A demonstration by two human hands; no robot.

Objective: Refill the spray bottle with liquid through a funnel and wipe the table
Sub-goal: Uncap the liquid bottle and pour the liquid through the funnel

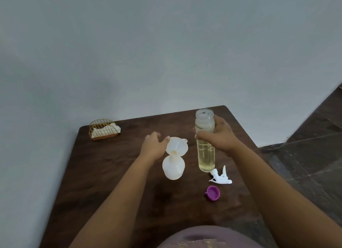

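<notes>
Dim, soft, even light; slight blur, wide-angle edge distortion.

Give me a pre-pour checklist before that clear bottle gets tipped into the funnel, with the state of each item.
1. White funnel seated in the white spray bottle neck: ok, though it sits tilted.
2. Left hand steadying the funnel: ok, thumb touches its rim.
3. Right hand gripping the clear bottle firmly: ok, fingers wrap round it.
4. Clear bottle uncapped: ok, mouth open, yellowish liquid inside.
5. Spray trigger head and purple funnel clear of the pour path: ok, both lie on the table nearer the person.
6. Room left in the spray bottle: cannot tell, its wall is opaque.
</notes>
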